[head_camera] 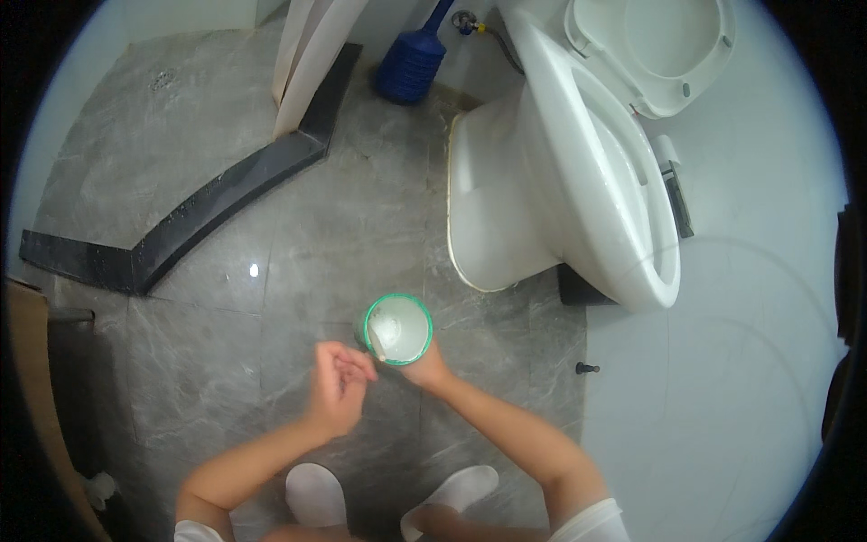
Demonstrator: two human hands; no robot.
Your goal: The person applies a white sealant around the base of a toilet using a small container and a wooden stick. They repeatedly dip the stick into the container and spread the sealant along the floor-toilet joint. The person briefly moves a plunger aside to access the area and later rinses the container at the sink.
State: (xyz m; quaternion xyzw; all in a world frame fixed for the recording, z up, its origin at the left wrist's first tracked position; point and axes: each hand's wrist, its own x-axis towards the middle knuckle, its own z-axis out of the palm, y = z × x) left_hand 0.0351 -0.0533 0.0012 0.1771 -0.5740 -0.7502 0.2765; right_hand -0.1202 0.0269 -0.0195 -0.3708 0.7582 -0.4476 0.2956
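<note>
A round cup with a green rim (pixel 398 329) is held upright in my right hand (pixel 427 366), whose fingers are mostly hidden under and behind it. The pale inside of the cup shows some whitish contents, too unclear to name. A thin pale stick (pixel 377 344) leans against the inner wall on the left, its end near the rim. Just left of the cup is my left hand (pixel 340 389), slightly blurred, its fingers curled in and nothing visible in them. A small gap separates its fingertips from the stick.
A white toilet (pixel 501 203) with its seat and lid (pixel 670 40) raised stands ahead right. Behind it is a blue plunger (pixel 410 68). A black raised kerb (pixel 223 196) and shower curtain (pixel 311 68) lie left. A doorstop (pixel 587 368) sits by the right wall. Grey tiles (pixel 325 257) cover the floor.
</note>
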